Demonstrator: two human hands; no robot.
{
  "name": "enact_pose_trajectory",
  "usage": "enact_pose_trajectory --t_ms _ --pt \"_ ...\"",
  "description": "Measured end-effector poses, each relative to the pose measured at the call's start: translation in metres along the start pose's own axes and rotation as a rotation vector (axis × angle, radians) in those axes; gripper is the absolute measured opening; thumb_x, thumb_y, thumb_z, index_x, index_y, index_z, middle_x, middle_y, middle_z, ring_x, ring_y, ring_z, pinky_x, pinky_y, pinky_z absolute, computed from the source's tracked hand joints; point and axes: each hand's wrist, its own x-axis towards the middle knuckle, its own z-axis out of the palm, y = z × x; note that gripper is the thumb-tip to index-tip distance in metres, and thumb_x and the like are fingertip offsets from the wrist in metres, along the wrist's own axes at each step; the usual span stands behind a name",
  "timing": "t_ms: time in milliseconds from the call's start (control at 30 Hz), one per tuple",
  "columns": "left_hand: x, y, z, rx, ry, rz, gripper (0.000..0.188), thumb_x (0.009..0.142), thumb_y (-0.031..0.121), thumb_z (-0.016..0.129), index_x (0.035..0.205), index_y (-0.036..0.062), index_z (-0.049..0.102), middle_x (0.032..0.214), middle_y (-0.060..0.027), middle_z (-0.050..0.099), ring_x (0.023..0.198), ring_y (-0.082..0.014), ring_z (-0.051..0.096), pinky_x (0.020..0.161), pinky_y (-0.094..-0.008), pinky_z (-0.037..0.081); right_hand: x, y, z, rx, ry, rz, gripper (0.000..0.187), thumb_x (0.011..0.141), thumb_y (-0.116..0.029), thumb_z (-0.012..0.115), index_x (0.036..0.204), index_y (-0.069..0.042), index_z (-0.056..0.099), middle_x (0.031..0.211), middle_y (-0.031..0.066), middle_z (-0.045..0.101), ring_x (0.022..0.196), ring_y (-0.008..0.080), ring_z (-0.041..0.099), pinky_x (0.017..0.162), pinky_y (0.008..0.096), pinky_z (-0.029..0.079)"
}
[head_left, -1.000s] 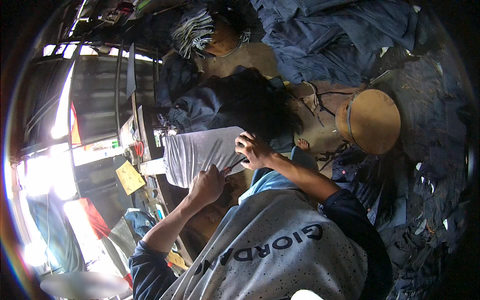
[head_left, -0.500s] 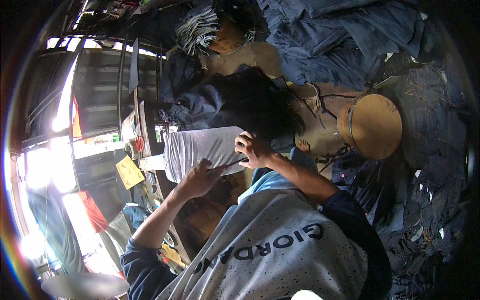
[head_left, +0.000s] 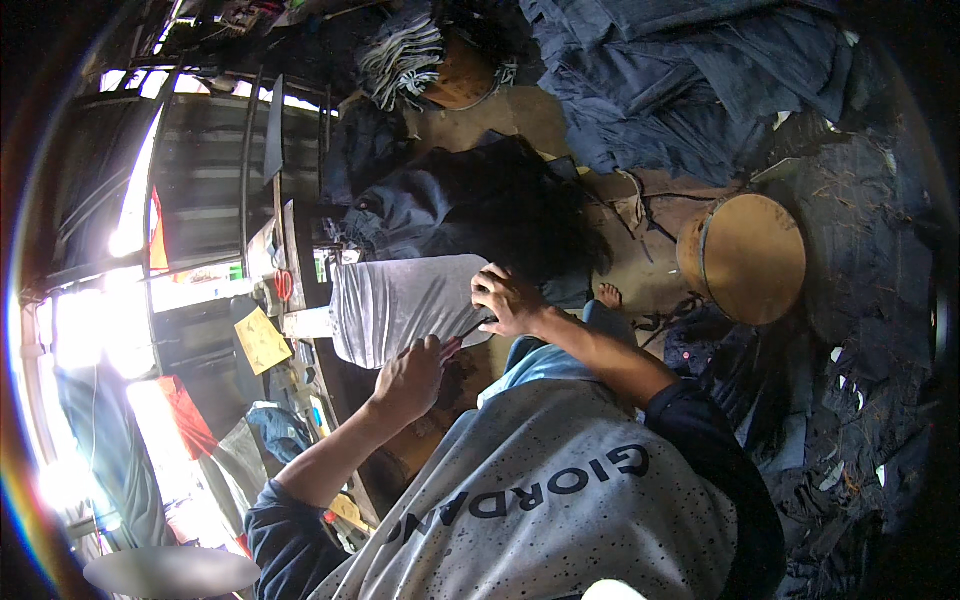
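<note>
**Two hands meet at the right edge of a stretched grey cloth**

The left hand's [head_left: 410, 380] fingers are wrapped around a narrow tool [head_left: 453, 347] with a dark reddish grip, its far end slanting toward the right edge of the grey cloth [head_left: 405, 300]. The right hand [head_left: 510, 303] sits on that same edge, fingers bent over it and thumb lower down near the tool's end; whether it pinches fabric or only presses, I cannot tell. The hands probably share this edge so that one steadies it while the other works the tool. The cloth lies in front of the torso and is drawn into creases, most likely over some support hidden beneath it.

Left of the cloth, a white piece [head_left: 308, 323] juts out against it. Past that are red-handled scissors [head_left: 284, 285] and a yellow card [head_left: 262, 340], likely put there to be within the left hand's reach.

Just beyond the cloth's far edge, a dark fabric heap [head_left: 480, 205] crowds any movement that way. The near edge faces the lap, leaving the left forearm some room to swing. Right of the cloth, past a bare foot [head_left: 608, 294], brown floor [head_left: 660, 262] gives the right elbow space before a round-topped stool [head_left: 755, 258]. Beyond the cloth and to its right spreads a large blue denim pile [head_left: 690, 85].
</note>
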Motion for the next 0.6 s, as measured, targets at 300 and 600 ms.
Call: enact_pose_trajectory --t_ms 300,600 --pt "0.004 -0.014 0.007 -0.079 0.302 0.140 0.041 0.099 0.036 0.049 0.098 -0.0039 0.059 0.074 -0.0233 0.065 0.073 -0.0395 0.067 0.064 -0.0497 0.051 -0.001 0.000 -0.001 -0.019 -0.015 -0.004 0.041 0.061 -0.027 0.086 0.092 -0.010 0.066 0.112 0.0058 0.056 0.115 0.0272 0.048 0.096 0.0427 0.040" --pt "0.003 -0.017 -0.004 0.103 0.043 0.330 0.041 0.096 0.026 0.057 0.121 -0.0043 0.047 0.085 -0.0207 0.059 0.080 -0.0379 0.065 0.068 -0.0431 0.053 -0.003 -0.004 -0.001 -0.020 -0.013 0.012 0.043 0.062 -0.027 0.086 0.095 -0.009 0.065 0.115 0.0068 0.055 0.116 0.0275 0.049 0.094 0.0428 0.040"
